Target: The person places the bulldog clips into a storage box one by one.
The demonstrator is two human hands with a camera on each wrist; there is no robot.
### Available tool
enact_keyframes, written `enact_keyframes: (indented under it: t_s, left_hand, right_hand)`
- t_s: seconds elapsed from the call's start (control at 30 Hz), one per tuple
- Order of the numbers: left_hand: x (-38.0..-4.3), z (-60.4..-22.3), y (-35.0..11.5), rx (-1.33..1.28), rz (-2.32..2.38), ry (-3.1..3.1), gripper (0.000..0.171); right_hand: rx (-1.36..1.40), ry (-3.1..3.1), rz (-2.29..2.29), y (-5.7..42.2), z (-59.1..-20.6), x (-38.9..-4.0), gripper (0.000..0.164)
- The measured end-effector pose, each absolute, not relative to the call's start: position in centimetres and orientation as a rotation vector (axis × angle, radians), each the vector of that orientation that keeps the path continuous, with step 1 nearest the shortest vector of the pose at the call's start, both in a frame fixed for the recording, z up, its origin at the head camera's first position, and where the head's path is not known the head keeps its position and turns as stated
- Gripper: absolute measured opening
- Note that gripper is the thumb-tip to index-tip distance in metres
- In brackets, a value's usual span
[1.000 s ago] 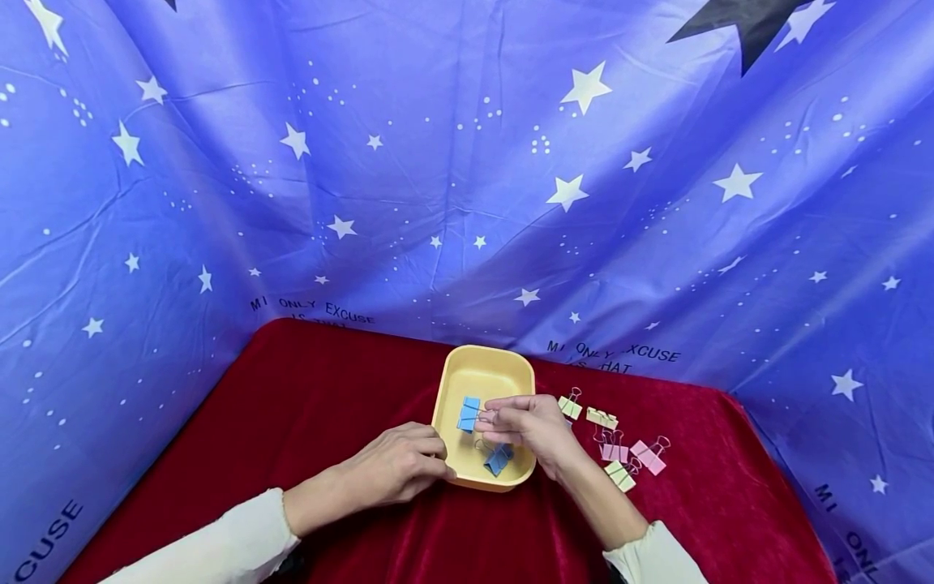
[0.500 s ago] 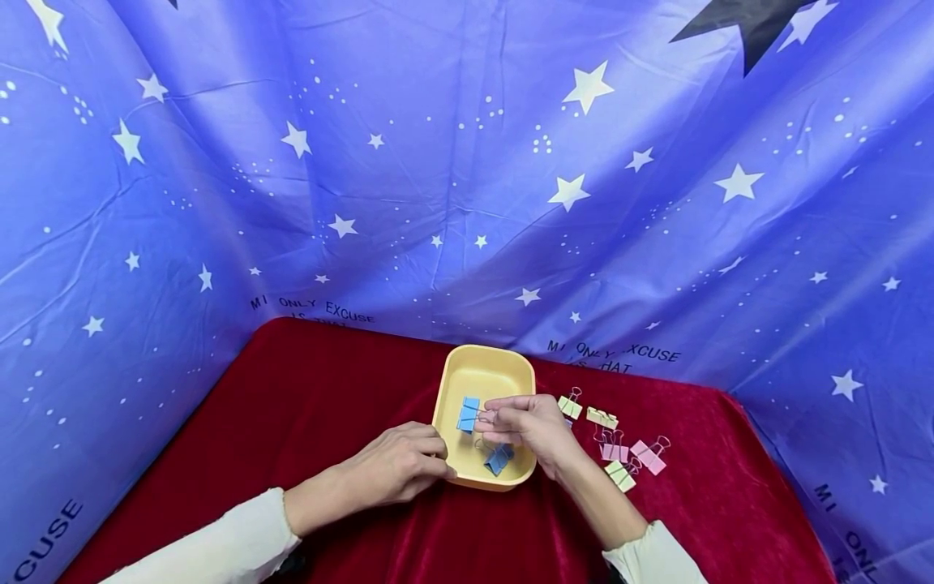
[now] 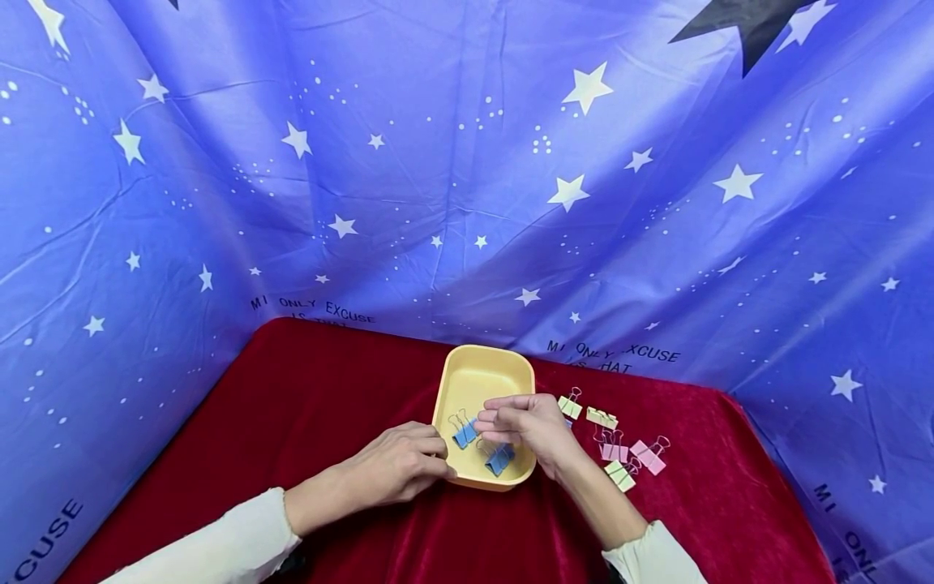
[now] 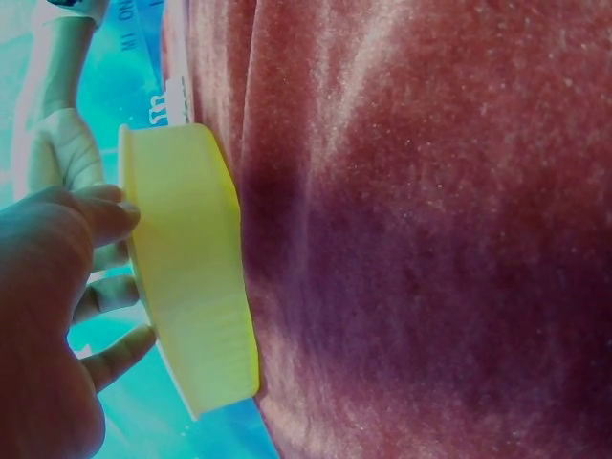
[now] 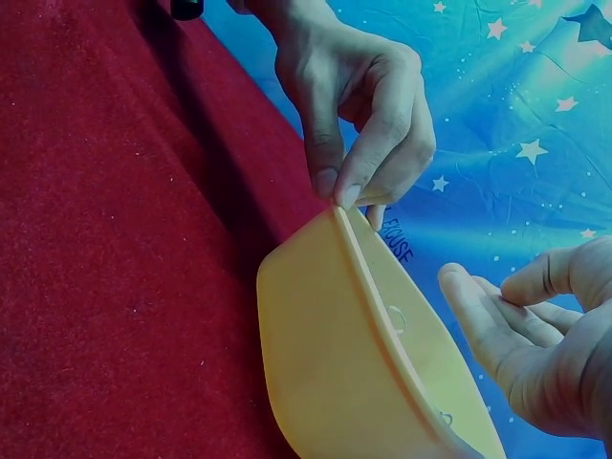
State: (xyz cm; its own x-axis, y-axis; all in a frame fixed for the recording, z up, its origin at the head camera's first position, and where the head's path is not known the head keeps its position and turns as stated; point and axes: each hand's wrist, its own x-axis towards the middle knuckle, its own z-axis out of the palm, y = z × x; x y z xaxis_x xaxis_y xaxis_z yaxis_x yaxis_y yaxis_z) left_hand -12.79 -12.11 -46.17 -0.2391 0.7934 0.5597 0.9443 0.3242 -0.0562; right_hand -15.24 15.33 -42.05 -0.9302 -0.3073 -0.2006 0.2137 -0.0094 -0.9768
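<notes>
My left hand (image 3: 400,464) pinches the near left rim of a yellow plastic box (image 3: 485,380); the right wrist view shows its thumb and index finger meeting on the rim (image 5: 340,212). Over the box's right side hovers my right hand (image 3: 538,428), fingers extended, nothing held between them. Two blue binder clips lie inside: one (image 3: 464,433) by the left wall, just left of my right fingertips, another (image 3: 499,461) near the front, partly under that hand. In the left wrist view only the outer wall of the box (image 4: 191,268) shows, hiding the clips.
Right of the box, yellow binder clips (image 3: 601,418) and pink binder clips (image 3: 649,456) lie scattered on the red velvet cloth (image 3: 328,389). A bit of blue shows beside my right wrist. Behind the table hangs a blue star-patterned curtain (image 3: 409,203).
My right hand has let go of a blue binder clip, which dropped from its fingertips to the box floor. Both hands have stayed in about the same place.
</notes>
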Motion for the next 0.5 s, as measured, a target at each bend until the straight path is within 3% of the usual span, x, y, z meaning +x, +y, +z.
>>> enact_keyframes:
  t_s: [0.5]
  left_hand:
    - [-12.79, -46.1, -12.04, -1.522, -0.401, -2.093, 0.025]
  right_hand:
    - [-0.066, 1.938, -1.991, 16.05, -42.2, -14.73, 0.041]
